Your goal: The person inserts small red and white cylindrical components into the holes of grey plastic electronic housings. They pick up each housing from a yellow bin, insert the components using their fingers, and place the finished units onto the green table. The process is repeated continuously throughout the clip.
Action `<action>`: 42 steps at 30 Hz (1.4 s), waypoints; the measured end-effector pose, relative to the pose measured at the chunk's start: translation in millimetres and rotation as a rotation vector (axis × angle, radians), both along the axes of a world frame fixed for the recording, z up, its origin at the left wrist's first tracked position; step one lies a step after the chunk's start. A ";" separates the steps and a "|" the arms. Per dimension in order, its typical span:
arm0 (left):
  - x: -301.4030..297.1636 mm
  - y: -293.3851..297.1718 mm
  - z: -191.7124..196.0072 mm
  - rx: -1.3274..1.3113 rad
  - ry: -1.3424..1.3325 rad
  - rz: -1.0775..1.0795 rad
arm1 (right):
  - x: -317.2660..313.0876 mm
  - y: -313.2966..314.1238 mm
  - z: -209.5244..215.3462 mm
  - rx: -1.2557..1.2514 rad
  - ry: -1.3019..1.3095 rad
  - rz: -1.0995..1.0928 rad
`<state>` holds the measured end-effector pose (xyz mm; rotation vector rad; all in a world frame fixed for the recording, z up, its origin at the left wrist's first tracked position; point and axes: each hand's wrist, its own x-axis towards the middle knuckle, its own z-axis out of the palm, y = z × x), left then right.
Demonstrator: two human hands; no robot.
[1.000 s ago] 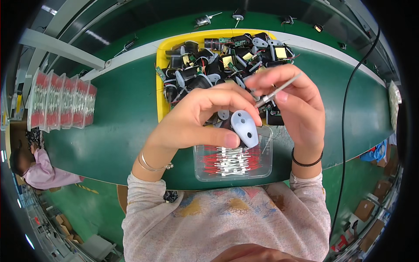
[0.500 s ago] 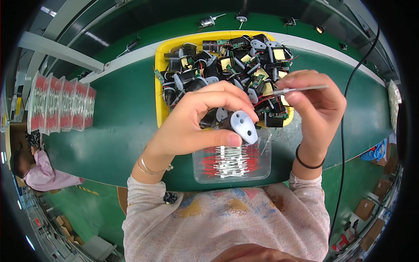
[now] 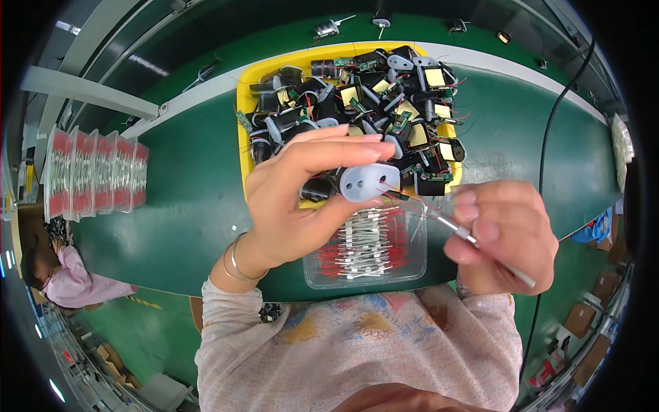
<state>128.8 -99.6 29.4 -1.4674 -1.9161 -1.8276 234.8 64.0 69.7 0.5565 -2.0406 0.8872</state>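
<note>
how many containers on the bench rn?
2: a yellow tray of black parts at the bench's far side, and a clear tub of red-and-white wires just below it, under the hands. Others may be hidden.

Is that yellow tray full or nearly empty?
Full. The yellow tray is heaped with black parts, piled past its rim, and hardly any of its floor shows.

An electronics assembly workshop is shown. A long green bench (image 3: 185, 199) is seen carrying a yellow tray (image 3: 244, 110) heaped with small wired parts and clear boxes (image 3: 93, 175) of components. Another worker (image 3: 58, 278) is seated nearby.
</note>
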 end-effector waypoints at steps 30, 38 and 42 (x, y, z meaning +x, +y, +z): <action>-0.9 -7.2 3.2 -0.122 0.229 0.082 | -4.3 -9.1 -6.0 0.033 0.141 -0.001; 3.6 -1.5 4.4 -0.063 0.216 0.208 | -5.3 -11.6 -8.4 0.001 0.159 0.011; 3.1 -2.3 5.7 -0.073 0.221 0.206 | -7.6 -9.9 -8.2 -0.003 0.156 0.020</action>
